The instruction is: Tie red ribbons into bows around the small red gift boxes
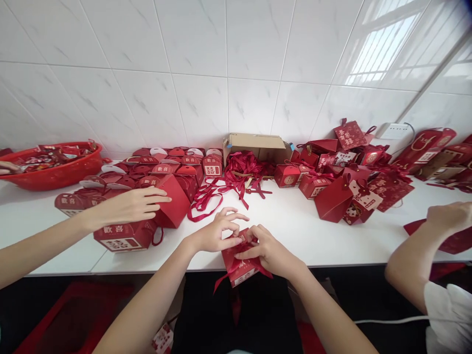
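A small red gift box (243,265) with a red ribbon around its top sits at the table's front edge, partly over it. At its upper left, my left hand (220,231) has thumb and index finger pinched on the ribbon, other fingers raised. My right hand (263,250) closes on the ribbon from the right, its fingers bent over the box top. One ribbon end hangs down at the box's lower left. Beyond my hands, loose red ribbons (245,169) spill from an open cardboard box (254,141).
Rows of red boxes (162,169) stand at left, where another person's hand (136,204) touches one. A red basin (59,174) of wrapped items is far left. Finished-looking red boxes (334,196) are piled at right, near another person's arm (413,265) and a white power strip (394,131).
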`<state>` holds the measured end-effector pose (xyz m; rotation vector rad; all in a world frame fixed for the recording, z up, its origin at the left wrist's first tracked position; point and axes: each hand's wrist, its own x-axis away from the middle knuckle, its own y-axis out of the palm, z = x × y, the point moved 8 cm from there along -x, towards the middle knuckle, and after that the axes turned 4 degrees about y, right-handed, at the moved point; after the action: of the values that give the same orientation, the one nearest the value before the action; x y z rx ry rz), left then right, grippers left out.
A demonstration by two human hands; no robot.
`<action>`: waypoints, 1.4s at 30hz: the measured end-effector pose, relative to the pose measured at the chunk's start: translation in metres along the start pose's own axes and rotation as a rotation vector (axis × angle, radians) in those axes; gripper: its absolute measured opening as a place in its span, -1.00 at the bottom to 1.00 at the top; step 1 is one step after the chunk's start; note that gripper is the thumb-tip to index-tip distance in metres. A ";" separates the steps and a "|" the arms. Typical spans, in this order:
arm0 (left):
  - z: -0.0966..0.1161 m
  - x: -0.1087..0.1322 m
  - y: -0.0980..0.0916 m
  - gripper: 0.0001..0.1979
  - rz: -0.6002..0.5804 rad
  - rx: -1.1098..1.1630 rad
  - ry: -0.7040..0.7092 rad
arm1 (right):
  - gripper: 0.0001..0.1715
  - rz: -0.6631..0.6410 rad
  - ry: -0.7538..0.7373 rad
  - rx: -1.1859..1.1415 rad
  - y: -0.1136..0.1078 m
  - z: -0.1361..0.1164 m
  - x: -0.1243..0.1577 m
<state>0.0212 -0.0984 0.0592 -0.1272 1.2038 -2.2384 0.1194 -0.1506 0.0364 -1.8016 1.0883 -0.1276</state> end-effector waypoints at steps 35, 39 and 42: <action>-0.018 0.020 0.024 -0.72 0.406 0.481 -0.288 | -0.83 0.270 0.134 -0.179 -0.022 0.024 0.010; -0.017 0.022 0.027 -0.64 0.412 0.503 -0.282 | -0.85 0.313 0.138 -0.168 -0.025 0.031 0.014; -0.018 0.023 0.027 -0.73 0.409 0.496 -0.286 | -0.85 0.338 0.164 -0.163 -0.029 0.036 0.017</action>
<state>0.0080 -0.1089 0.0227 -0.0020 0.4523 -1.9991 0.1658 -0.1348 0.0342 -1.7440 1.5422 0.0183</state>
